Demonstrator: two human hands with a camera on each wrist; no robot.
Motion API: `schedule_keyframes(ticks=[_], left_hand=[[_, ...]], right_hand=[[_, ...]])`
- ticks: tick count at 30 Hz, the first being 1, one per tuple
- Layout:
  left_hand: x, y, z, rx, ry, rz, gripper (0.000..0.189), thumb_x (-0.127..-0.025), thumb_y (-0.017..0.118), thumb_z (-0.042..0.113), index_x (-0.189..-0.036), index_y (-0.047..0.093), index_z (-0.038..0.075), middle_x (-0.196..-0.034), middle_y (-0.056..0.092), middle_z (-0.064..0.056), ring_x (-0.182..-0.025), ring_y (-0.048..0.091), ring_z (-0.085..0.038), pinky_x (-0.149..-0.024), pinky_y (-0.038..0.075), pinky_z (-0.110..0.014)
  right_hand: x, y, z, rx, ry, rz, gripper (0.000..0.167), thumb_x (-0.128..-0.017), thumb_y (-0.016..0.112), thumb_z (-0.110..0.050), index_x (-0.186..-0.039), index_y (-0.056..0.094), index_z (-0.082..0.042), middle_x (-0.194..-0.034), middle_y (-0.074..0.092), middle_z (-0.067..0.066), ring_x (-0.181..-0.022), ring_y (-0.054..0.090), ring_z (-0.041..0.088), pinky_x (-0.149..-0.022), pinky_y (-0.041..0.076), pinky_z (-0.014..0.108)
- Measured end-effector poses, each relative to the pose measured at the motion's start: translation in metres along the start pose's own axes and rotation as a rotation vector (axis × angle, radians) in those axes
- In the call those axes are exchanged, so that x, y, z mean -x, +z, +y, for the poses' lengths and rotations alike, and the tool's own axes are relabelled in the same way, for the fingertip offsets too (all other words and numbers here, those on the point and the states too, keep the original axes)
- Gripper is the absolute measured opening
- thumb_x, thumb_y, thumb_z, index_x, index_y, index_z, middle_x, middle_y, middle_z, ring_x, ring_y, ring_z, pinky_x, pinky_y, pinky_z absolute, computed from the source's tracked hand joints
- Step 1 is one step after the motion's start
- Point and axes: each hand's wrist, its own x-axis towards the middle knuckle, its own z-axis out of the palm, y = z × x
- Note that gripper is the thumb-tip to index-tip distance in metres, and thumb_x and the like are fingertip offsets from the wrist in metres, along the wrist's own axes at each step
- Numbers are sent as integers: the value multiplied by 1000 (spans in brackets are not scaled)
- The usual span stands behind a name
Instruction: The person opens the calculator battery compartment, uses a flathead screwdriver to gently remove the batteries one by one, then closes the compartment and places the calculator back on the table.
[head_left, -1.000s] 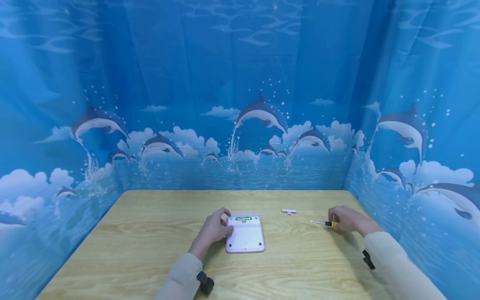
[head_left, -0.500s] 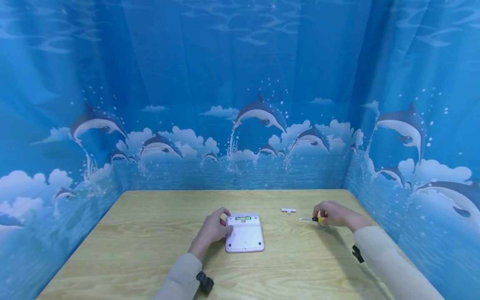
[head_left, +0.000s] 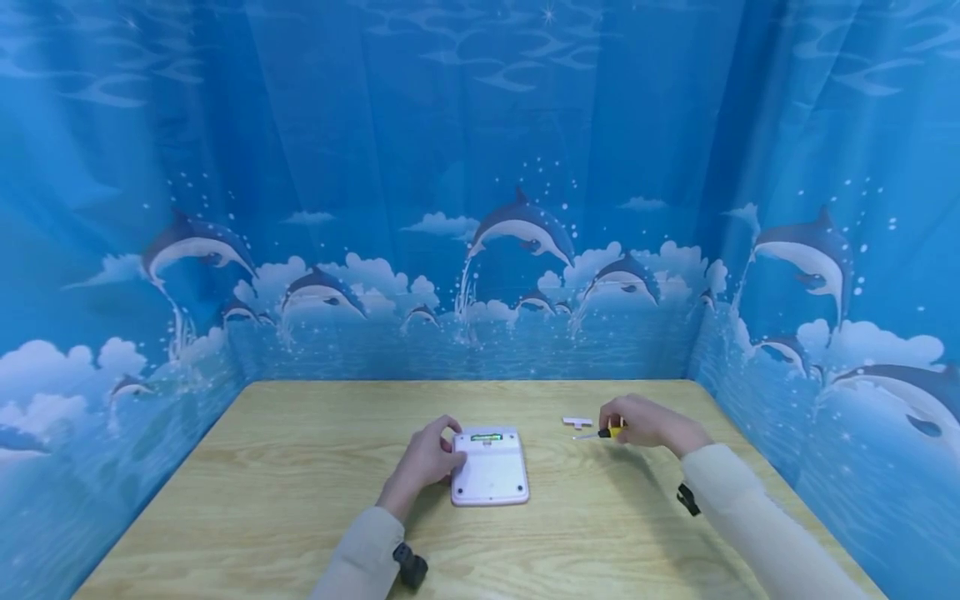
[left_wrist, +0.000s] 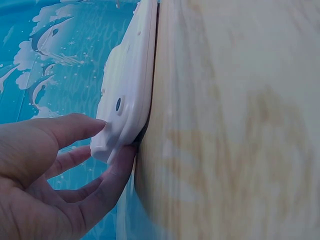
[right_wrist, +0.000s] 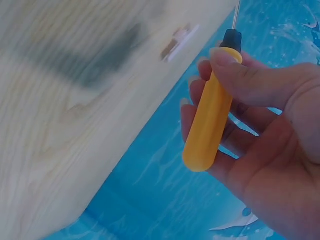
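Note:
A white calculator [head_left: 491,475] lies back side up on the table, with dark screw spots at its corners and a green battery [head_left: 486,437] showing in its open slot. My left hand [head_left: 429,454] grips its left edge; the left wrist view shows the thumb on the back and fingers [left_wrist: 120,165] at the edge. In my right hand [head_left: 637,419] is a screwdriver [right_wrist: 207,125] with a yellow handle and black collar, pinched between thumb and fingertips. Its thin metal shaft points left, above the table. A small white battery cover [head_left: 577,422] lies just beyond the screwdriver's tip.
The wood-grain table [head_left: 300,500] reaches back to a blue dolphin-print curtain [head_left: 390,208], which also hangs along both sides. Dark wrist straps show on both sleeves [head_left: 360,550].
My right hand has moved left with the screwdriver, bringing its tip close to the battery cover. My left hand and the calculator have stayed in place.

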Motion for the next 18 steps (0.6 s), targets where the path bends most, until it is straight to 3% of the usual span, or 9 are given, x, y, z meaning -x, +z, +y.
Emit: schedule_keyframes(ticks=[11, 18], left_hand=[[1, -2, -2, 11, 34, -4, 39, -87, 76, 4, -123, 61, 12, -88, 58, -9, -70, 60, -20, -54, 57, -25], [2, -3, -1, 12, 33, -1, 40, -87, 76, 4, -123, 61, 12, -88, 59, -9, -70, 60, -19, -54, 58, -25]], right_hand=[[-11, 4, -17, 26, -93, 76, 29, -87, 72, 8, -110, 79, -8, -106, 77, 6, -90, 66, 16, -78, 60, 35], [-18, 3, -28, 47, -95, 90, 32, -84, 76, 8, -110, 80, -9, -98, 75, 3, -87, 65, 15, -76, 59, 30]])
